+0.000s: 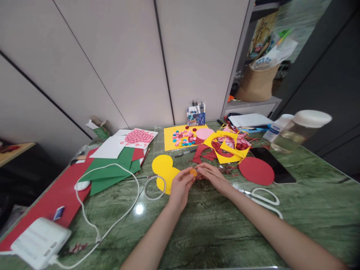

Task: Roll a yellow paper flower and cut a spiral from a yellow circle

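My left hand (180,184) pinches a small round orange disc (193,172) between thumb and fingertips. Close beside it, my right hand (213,177) has its fingers curled with the tips at the disc's edge; whether they grip anything is hard to make out. Just left of my left hand lies a yellow paper cut-out (163,165) of joined rounded shapes, partly covered by that hand. A roll of clear tape (155,188) overlaps the cut-out's left side. White-handled scissors (266,198) rest by my right forearm, which hides part of them.
Coloured pompoms (184,138) sit on a yellow sheet (168,145) at the back. Yellow paper scraps (233,154), a red paper circle (256,171), a phone (277,167) and a lidded jar (299,131) stand rightward. Green paper (109,165) and a white cable (138,191) lie left.
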Available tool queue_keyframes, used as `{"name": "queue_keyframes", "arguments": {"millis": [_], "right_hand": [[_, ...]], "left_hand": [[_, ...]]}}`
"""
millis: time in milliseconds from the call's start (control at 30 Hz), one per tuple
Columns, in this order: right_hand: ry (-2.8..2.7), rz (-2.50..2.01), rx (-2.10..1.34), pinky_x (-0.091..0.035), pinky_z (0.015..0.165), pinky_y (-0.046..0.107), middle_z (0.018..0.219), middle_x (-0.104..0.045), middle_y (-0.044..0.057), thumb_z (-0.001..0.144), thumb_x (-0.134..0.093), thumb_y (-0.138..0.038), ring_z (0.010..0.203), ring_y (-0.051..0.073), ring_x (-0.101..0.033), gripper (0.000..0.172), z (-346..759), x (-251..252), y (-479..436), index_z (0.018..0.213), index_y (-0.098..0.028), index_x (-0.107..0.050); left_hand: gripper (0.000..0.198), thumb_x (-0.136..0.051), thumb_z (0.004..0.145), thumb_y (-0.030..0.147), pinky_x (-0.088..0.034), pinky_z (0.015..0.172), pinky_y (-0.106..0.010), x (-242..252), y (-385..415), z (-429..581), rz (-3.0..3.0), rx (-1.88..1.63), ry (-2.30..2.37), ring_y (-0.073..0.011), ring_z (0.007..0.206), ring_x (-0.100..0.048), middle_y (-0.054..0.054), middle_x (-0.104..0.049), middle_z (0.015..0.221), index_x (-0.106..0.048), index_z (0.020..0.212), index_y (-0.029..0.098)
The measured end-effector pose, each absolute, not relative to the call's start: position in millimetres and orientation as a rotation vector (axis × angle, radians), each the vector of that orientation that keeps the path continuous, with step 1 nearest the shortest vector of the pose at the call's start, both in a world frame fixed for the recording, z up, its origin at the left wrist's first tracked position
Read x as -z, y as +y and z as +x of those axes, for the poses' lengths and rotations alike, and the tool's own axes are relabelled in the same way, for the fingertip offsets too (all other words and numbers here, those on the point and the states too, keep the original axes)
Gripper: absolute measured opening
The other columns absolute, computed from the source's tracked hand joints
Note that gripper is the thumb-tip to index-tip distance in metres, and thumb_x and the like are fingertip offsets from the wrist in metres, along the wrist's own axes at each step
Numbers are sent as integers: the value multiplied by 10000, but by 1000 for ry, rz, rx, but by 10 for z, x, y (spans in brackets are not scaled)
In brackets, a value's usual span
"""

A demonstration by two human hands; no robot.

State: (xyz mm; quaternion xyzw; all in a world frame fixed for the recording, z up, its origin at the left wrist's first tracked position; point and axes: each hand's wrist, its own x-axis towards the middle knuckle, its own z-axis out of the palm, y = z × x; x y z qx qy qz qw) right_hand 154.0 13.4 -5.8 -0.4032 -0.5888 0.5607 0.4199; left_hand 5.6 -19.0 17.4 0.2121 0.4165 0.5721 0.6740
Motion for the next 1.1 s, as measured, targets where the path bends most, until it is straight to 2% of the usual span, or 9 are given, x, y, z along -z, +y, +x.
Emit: {"name": "queue_keyframes", "arguments": {"millis": [133, 300, 600, 767, 1100], "right_hand": [[-1505, -1032, -1303, -462, 696, 280, 786, -616, 8, 790, -600, -408, 768, 180, -586, 244, 1547, -4, 113, 917, -201, -612], [-1536, -1061, -1223, -443, 689, 281, 806, -615, 9, 794, -597, -393, 764, 185, -577, 220, 1557, -7, 105, 907, -205, -621], [-1554, -1063, -1194, -453, 680, 279, 806, -628, 8, 796, -600, -388, 765, 189, -595, 206, 1540, 14, 97, 904, -213, -619], [-1536, -1052, -1233, -484, 703, 301, 817, -650, 19, 807, -583, -402, 782, 202, -626, 218, 1537, 61, 108, 918, -216, -609], [-1516, -1045, -1266, -510, 721, 326, 827, -669, 28, 807, -584, -410, 782, 211, -654, 230, 1534, 100, 108, 931, -217, -602]], "left_hand": [[307, -786, 549, 167, -462, 780, -277, -173, -201, 60, 527, -1288, 972, -127, 761, -618, -43, -685, 807, -701, 843, 141], [358, -800, 544, 211, -464, 721, -269, -168, -199, 48, 601, -1258, 1039, -122, 693, -616, -49, -684, 751, -692, 875, 130], [315, -807, 512, 221, -451, 754, -268, -123, -181, 53, 664, -1321, 1023, -130, 743, -609, -30, -682, 774, -690, 794, 144], [300, -789, 557, 223, -434, 733, -242, -75, -158, 31, 711, -1354, 1056, -110, 721, -600, -16, -678, 764, -679, 826, 150], [415, -796, 541, 200, -401, 665, -212, -49, -117, -38, 735, -1426, 1065, -88, 623, -587, 35, -646, 627, -629, 920, 169]]}}
